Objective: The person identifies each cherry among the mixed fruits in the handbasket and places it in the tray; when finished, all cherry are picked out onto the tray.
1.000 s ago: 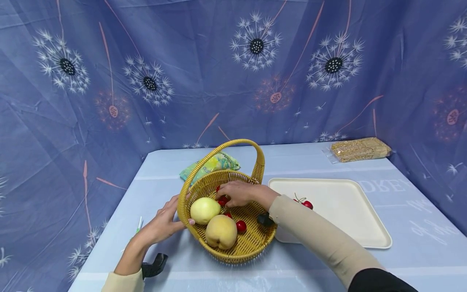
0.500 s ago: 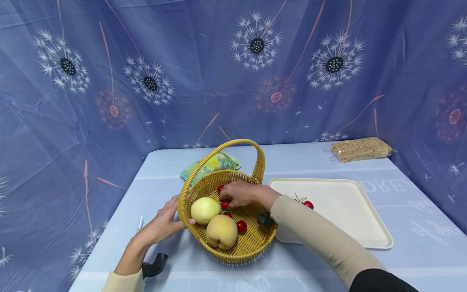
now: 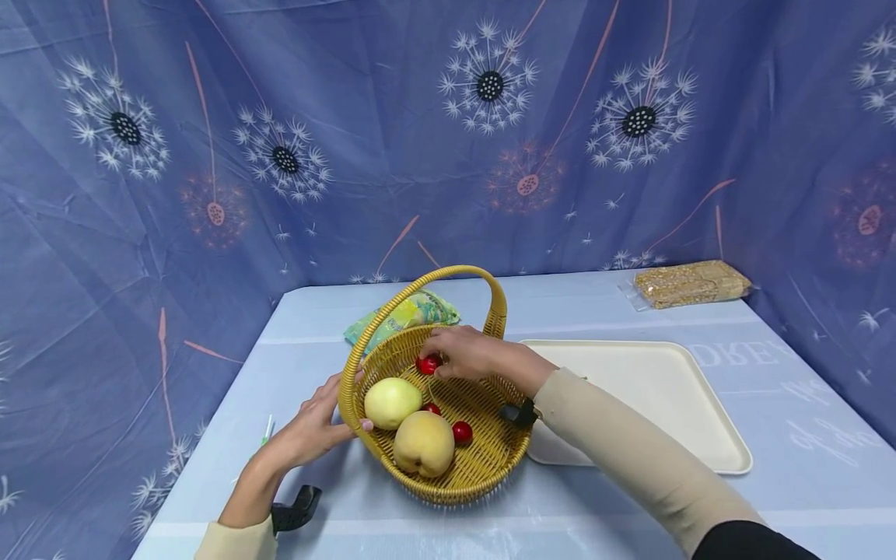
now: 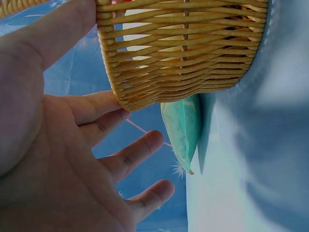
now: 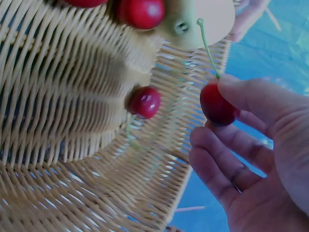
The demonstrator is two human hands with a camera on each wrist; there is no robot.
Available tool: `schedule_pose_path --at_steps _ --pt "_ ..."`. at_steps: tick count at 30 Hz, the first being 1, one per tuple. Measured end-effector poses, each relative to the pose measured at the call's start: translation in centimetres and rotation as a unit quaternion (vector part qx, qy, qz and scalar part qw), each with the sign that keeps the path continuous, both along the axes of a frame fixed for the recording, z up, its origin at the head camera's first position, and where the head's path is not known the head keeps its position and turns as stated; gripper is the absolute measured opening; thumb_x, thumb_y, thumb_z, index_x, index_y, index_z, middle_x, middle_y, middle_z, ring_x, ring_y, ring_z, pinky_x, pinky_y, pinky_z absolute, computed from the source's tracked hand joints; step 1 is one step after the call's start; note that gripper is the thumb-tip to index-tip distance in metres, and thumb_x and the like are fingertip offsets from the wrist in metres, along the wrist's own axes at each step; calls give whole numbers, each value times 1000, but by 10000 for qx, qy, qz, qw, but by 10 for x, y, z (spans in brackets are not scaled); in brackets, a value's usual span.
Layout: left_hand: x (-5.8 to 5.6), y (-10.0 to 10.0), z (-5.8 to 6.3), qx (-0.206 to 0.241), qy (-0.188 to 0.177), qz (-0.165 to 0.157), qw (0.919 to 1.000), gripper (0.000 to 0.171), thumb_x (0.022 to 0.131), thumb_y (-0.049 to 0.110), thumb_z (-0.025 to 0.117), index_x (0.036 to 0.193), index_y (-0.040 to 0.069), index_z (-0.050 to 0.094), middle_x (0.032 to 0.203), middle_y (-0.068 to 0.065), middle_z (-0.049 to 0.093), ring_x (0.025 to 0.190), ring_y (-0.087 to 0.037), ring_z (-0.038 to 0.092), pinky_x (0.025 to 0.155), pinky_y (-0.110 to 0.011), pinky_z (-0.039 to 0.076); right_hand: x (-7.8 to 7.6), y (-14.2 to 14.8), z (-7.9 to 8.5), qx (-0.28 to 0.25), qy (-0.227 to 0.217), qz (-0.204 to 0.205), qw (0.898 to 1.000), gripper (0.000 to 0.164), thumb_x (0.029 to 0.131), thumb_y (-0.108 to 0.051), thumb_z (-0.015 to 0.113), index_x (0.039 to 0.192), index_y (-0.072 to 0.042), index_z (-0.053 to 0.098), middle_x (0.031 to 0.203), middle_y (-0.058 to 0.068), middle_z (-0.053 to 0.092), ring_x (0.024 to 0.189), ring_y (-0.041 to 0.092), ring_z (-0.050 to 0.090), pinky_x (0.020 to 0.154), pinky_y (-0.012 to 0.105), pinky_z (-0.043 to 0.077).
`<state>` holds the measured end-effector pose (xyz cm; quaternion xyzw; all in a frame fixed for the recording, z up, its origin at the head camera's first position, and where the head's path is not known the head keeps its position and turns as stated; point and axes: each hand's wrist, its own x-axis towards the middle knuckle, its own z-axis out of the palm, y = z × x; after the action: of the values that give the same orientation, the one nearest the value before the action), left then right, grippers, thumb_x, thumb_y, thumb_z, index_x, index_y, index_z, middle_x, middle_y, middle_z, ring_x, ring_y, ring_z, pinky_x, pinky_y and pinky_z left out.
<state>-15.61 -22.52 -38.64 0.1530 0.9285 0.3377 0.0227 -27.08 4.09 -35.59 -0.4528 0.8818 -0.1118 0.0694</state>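
A yellow wicker basket (image 3: 483,474) with a tall handle stands mid-table. It holds a pale yellow-green fruit (image 3: 393,403), a peach (image 3: 424,444) and several red cherries (image 3: 463,433). Over its far inner side, my right hand (image 3: 467,351) pinches one cherry (image 5: 217,105) between thumb and fingers, its green stem pointing up in the right wrist view. Another cherry (image 5: 145,102) lies in the basket near that hand. My left hand (image 3: 318,424) rests at the basket's left rim, thumb and index finger touching it. Its other fingers (image 4: 133,157) stretch out straight in the left wrist view.
A cream tray (image 3: 672,404) lies to the right, partly behind the right sleeve. Behind the basket is a green packet (image 3: 413,315). A clear pack of tan food (image 3: 693,285) sits at the far right. A thin white-and-green item (image 3: 268,429) lies left.
My right hand has lifted the cherry up and away from the basket's middle, toward its far rim. The sleeve now covers the cherries on the tray. My left hand stays put.
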Motion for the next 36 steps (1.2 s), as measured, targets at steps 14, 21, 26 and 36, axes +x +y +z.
schedule_pose_path --at_steps 14,21,26,36 --pt "-1 1 2 103 -7 -41 9999 80 82 36 71 146 8 33 149 -16 33 138 -42 26 100 -70 18 34 43 32 -1117 527 -537 9909 30 88 -25 66 117 -18 65 103 -3 61 86 14 60 70 25 47" --pt "-2 1 1 129 -45 -31 9999 79 83 35 71 146 8 33 150 -15 32 138 -41 24 100 -70 17 50 87 33 -1624 417 -976 9810 32 85 -28 70 116 -20 65 100 -7 61 86 11 58 71 26 48" --pt "-2 1 0 132 -101 -42 9999 79 83 34 71 147 9 32 152 -14 29 138 -41 23 99 -70 17 61 119 29 -1743 406 -1359 9744 33 83 -28 72 115 -22 65 99 -10 61 91 9 61 76 29 50" --pt "0 3 0 133 -160 4 9998 79 83 36 71 147 11 32 152 -15 29 138 -42 23 100 -69 17 66 182 -1 -1936 613 -1990 9587 30 82 -22 73 112 -22 66 94 -14 64 86 10 60 73 27 49"
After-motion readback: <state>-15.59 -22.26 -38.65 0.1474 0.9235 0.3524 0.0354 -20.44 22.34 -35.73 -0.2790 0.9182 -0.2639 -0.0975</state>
